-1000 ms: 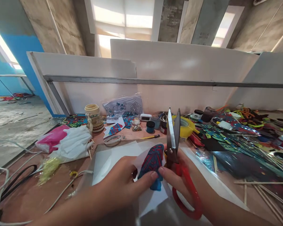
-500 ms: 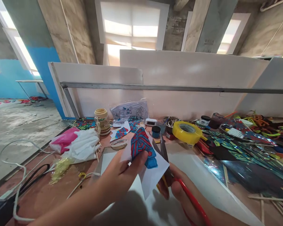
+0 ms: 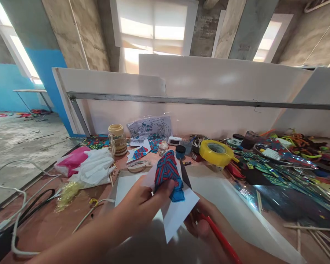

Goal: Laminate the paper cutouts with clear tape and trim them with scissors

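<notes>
Right now the left hand (image 3: 143, 205) has the paper cutout (image 3: 169, 176) pinched, thumb lying across the red-and-blue drawing and the other fingers tucked behind the white sheet, so that grip is closed firmly on the paper. The sheet is held up off the surface, tilted, just in front of the person and above the white board (image 3: 236, 205) lying there. The right hand (image 3: 206, 223) sits just under the sheet's lower right corner, wrapped around the red handles of the scissors (image 3: 209, 220); its grip is closed on them. The dark blades poke up along the right edge of the drawing, touching the paper or very close to it, and how far they are parted I cannot tell, since the sheet hides most of them.

Beyond the hands, a yellow tape roll (image 3: 216, 152) lies on the surface to the right of the cutout. A small blue-lidded pot (image 3: 180, 151) stands just behind the paper's top edge. Off to the left, a cream jar (image 3: 116, 139) stands near the back wall, with a heap of white and pink bags (image 3: 88, 167) beside it. A bag of printed sheets (image 3: 150, 128) leans against the back panel. Over on the right, a tangle of shiny coloured foil strips (image 3: 277, 165) covers that end, with thin wooden sticks (image 3: 313, 234) near the front edge.
</notes>
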Demonstrator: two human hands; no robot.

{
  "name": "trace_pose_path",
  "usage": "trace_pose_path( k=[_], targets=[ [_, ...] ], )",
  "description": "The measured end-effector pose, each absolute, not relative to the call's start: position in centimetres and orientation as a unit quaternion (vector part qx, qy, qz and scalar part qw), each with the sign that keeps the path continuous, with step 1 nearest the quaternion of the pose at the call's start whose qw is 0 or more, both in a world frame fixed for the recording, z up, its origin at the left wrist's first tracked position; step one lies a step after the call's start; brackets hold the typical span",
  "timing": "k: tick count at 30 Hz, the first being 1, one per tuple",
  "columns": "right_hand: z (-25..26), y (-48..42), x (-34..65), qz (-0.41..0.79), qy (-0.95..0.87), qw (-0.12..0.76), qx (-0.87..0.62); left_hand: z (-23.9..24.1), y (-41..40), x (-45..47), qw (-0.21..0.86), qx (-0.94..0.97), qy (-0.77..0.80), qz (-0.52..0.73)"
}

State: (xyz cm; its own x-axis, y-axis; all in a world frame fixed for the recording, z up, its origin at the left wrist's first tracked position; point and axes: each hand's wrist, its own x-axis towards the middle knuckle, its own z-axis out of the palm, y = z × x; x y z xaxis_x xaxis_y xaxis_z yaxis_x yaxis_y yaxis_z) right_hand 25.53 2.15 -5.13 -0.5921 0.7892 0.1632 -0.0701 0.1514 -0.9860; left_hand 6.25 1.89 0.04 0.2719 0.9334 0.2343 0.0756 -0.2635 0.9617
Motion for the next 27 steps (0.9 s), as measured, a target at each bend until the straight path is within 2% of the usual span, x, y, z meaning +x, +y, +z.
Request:
trace_pose_path(
  k=[11,20,27],
  targets=[
    [-6.2,2.6,26.0,0.612,-0.653,0.361,-0.261,0.2,1.9,6.3,0.435,0.658,0.394,0.473],
    [-6.2,2.5,25.6,0.625,-0.637,0.374,-0.251,-0.5,2.1,6.3,0.463,0.649,0.37,0.477],
    [-6.9,2.8,25.4,0.656,-0.575,0.381,-0.306,-0.4,1.9,6.1,0.44,0.663,0.38,0.471]
  ],
)
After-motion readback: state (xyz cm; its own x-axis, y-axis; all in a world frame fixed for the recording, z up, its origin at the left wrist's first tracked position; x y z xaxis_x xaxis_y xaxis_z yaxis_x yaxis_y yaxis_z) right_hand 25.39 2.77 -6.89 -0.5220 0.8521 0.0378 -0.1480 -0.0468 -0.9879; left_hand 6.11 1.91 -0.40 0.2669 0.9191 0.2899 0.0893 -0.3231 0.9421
